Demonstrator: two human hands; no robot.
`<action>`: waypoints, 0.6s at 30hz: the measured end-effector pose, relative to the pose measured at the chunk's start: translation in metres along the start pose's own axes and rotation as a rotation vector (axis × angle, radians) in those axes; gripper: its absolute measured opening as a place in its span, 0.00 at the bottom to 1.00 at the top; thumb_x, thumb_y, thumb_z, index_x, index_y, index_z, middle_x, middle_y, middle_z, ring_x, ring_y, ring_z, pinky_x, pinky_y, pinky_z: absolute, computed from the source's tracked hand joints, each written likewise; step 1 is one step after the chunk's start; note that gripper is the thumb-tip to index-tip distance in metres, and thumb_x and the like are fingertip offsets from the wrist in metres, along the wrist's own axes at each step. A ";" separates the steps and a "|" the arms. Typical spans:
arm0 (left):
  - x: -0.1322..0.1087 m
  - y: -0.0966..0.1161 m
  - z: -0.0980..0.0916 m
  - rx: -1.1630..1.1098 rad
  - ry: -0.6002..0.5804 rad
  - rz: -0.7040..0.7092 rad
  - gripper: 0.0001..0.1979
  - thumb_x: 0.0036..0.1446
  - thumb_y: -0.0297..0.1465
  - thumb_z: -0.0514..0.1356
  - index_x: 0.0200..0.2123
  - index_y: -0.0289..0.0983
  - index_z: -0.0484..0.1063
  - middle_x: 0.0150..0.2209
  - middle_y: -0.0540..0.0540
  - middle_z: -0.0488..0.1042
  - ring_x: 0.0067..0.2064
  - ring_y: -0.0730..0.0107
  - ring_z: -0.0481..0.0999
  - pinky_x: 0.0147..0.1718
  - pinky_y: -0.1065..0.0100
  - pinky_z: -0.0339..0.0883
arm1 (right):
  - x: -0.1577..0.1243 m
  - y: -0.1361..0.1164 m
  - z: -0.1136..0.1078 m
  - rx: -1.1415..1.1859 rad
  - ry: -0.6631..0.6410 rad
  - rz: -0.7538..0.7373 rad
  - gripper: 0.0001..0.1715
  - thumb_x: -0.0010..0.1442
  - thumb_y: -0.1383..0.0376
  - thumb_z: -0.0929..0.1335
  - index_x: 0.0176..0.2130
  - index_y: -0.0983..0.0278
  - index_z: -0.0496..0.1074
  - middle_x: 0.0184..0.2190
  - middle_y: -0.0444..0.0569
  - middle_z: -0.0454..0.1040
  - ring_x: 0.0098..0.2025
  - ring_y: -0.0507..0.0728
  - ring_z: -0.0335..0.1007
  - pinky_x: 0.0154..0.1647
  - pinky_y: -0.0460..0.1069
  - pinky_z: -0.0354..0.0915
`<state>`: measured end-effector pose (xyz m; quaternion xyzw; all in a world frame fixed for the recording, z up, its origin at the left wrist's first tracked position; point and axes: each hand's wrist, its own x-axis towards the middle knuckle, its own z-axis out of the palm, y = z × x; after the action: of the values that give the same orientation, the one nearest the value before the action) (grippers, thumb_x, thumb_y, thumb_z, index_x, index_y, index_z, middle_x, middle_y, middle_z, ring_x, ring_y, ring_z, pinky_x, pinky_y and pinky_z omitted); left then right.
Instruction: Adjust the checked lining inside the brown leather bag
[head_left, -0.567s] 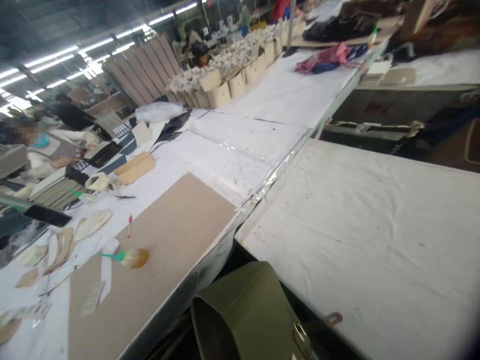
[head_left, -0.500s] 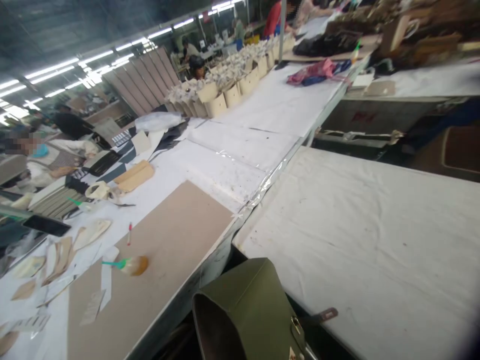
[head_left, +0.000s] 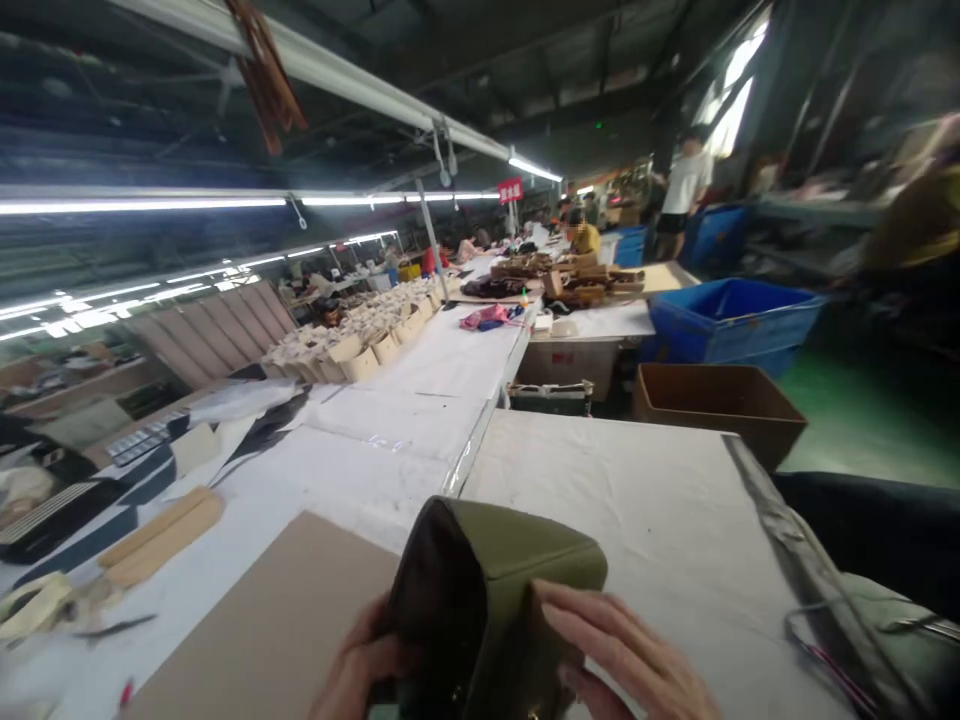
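An olive-green handbag (head_left: 536, 545) is held up at the bottom middle, tilted, with its dark opening facing left. My left hand (head_left: 364, 665) grips the bag at the edge of its opening, and some of its fingers are hidden in the shadow there. Against the bag's right side lies my right hand (head_left: 630, 650), fingers bent around it and thumb lower down. The lower part of the bag is cut off by the frame. Beneath and behind it is a white-covered table (head_left: 592, 470).
A grey-brown board (head_left: 277, 600) lies on the left table beside tan pieces (head_left: 161, 535). Rows of cream bag parts (head_left: 360, 350) stand farther back. A brown bin (head_left: 720, 395) and a blue bin (head_left: 735, 320) are on the right. Several people work in the distance.
The view has swung right and up, bringing the bins into sight. Both my hands now show on the handbag, which has turned so that its opening faces left.
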<state>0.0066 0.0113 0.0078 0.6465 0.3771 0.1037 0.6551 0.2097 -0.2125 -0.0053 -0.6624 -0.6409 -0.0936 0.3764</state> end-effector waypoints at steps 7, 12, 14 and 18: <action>0.043 0.066 -0.002 0.130 -0.678 -0.046 0.26 0.36 0.22 0.59 0.44 0.32 0.75 0.28 0.48 0.76 0.26 0.73 0.70 0.23 0.75 0.58 | 0.060 -0.018 -0.064 0.058 -0.313 -0.121 0.28 0.63 0.59 0.69 0.61 0.57 0.65 0.65 0.50 0.60 0.63 0.56 0.60 0.63 0.53 0.61; 0.064 0.057 0.018 0.249 -0.824 -0.178 0.19 0.32 0.24 0.60 0.33 0.32 0.76 0.25 0.49 0.75 0.21 0.75 0.68 0.19 0.75 0.60 | 0.068 -0.017 -0.061 0.430 -0.626 0.023 0.16 0.55 0.58 0.75 0.39 0.67 0.78 0.37 0.48 0.78 0.40 0.53 0.73 0.43 0.46 0.65; 0.073 0.044 0.023 0.331 -0.872 -0.162 0.19 0.33 0.26 0.60 0.34 0.33 0.77 0.27 0.49 0.76 0.23 0.73 0.70 0.22 0.73 0.64 | 0.059 -0.012 -0.055 0.515 -0.643 0.160 0.17 0.51 0.56 0.76 0.35 0.67 0.77 0.30 0.45 0.75 0.34 0.50 0.69 0.35 0.45 0.62; 0.083 0.024 0.023 0.648 -0.894 0.065 0.15 0.43 0.29 0.59 0.37 0.35 0.78 0.31 0.49 0.78 0.33 0.66 0.74 0.34 0.68 0.67 | 0.032 -0.011 -0.044 0.665 -0.580 0.440 0.19 0.50 0.55 0.77 0.33 0.67 0.75 0.30 0.43 0.69 0.32 0.50 0.63 0.32 0.45 0.57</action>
<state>0.0870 0.0485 -0.0025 0.8073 0.0547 -0.2821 0.5155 0.2207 -0.2161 0.0488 -0.6247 -0.5592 0.3861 0.3846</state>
